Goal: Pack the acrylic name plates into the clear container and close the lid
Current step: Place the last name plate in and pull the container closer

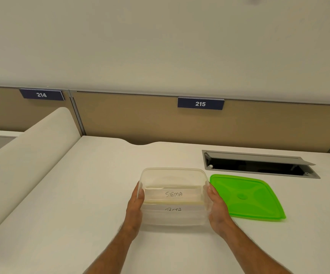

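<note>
While the clear container (173,196) sits on the white table (81,194), the left hand (135,206) presses its left wall, fingers (141,194) curled against the plastic. Inside lie name plates (173,194) marked "SIGMA" and "BETA". The right hand (217,208) grips the right wall. Just beside it lies the green lid (247,196), flat on the table.

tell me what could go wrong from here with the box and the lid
1. The name plates stand loosely on edge in the clear box; if they lean or stick up, the lid may not seat.
2. The left hand and right hand only press the box's sides, so it could slide on the smooth desk.
3. The green lid lies apart, so one hand must let go to fetch it.
</note>
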A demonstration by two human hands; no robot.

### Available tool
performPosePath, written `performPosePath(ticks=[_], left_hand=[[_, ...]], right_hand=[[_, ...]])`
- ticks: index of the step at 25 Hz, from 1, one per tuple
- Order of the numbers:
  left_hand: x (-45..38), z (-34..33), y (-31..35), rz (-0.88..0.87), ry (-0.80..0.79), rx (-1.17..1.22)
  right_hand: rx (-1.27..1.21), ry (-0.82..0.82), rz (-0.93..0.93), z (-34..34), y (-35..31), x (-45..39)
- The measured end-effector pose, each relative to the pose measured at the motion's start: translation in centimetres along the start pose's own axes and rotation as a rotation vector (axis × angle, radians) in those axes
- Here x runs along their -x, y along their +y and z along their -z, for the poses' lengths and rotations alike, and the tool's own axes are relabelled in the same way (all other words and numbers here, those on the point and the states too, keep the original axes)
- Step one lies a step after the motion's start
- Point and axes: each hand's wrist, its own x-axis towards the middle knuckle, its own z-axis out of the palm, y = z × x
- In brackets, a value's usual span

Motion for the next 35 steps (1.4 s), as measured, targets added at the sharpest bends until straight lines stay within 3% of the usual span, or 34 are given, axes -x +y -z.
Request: performPosePath(ticks=[35], left_hand=[[16.1,-3.0,0.1,0.015,-0.016,0.133]], right_hand=[[0.018,-0.001,0.089,6.9,1.8,15.7]])
